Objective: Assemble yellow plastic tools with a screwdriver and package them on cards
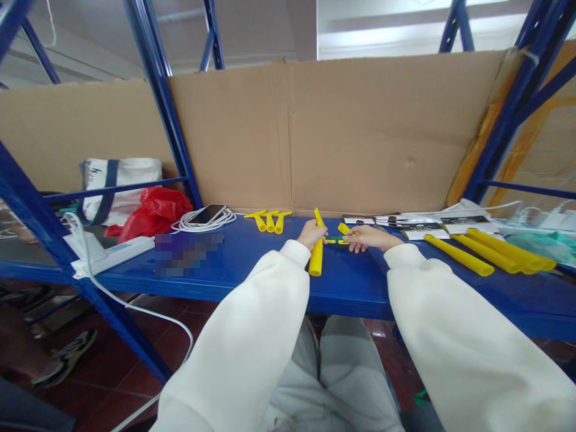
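My left hand (312, 234) is closed round a yellow tapered tube (316, 262), whose wider round end points towards me while its narrow tip sticks up past my fingers. Just to the right, my right hand (365, 237) pinches a small yellow and green piece (335, 239) close to the tube's side. Its exact shape is partly hidden by my fingers, and I cannot tell whether it touches the tube. Three yellow T-shaped pieces (270, 223) lie side by side at the back, left of my hands. Several yellow tubes (459, 255) rest on the right of the blue shelf (265, 264).
Black-and-white packets (423, 231) lie behind the right-hand tubes. To the left are a phone (207, 213) on a coiled white cable (182, 224), a red plastic bag (155, 210) and a white power strip (117, 255). A cardboard panel (360, 132) stands along the back.
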Tool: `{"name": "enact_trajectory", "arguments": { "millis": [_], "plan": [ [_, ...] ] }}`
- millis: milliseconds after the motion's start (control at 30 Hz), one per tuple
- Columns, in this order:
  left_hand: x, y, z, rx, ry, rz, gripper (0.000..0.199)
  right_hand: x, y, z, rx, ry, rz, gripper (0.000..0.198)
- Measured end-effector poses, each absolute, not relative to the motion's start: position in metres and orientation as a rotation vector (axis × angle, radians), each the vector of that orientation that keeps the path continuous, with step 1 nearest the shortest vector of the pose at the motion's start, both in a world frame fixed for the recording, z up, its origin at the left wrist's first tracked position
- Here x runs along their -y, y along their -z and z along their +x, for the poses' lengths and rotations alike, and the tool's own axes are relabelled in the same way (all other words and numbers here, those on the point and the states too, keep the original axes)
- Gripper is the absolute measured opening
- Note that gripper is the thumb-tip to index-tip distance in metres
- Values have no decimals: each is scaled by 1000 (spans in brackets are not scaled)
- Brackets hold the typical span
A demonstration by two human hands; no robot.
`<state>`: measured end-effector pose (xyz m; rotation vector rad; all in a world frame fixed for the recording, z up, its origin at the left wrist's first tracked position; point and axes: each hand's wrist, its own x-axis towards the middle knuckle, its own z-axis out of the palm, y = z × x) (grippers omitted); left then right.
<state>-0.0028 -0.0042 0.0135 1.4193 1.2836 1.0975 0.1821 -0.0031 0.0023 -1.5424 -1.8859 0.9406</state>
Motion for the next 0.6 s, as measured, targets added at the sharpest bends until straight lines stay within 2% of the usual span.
{"name": "enact_trajectory", "arguments": {
  "millis": [167,267,400,500,600],
  "plan": [
    [-2,-6,-4,-1359,-1020,1723,55,1,-4,186,1890,-810,-1674,33],
    [-8,-3,-5,-1369,-1110,1944,57,-6,-2,194,1865,-610,-1763,32],
    [-8,-5,-8,-1290,-1245,2240,55,-16,0,206,1857,-116,-1931,19],
    [-1,-10,-11,-1266,-1206,2463,53,-16,-1,211,1838,86,-2073,33],
    [7,-13,-11,-1269,-1021,2654,51,-10,-3,211,1861,88,-2186,48]
  ]
}}
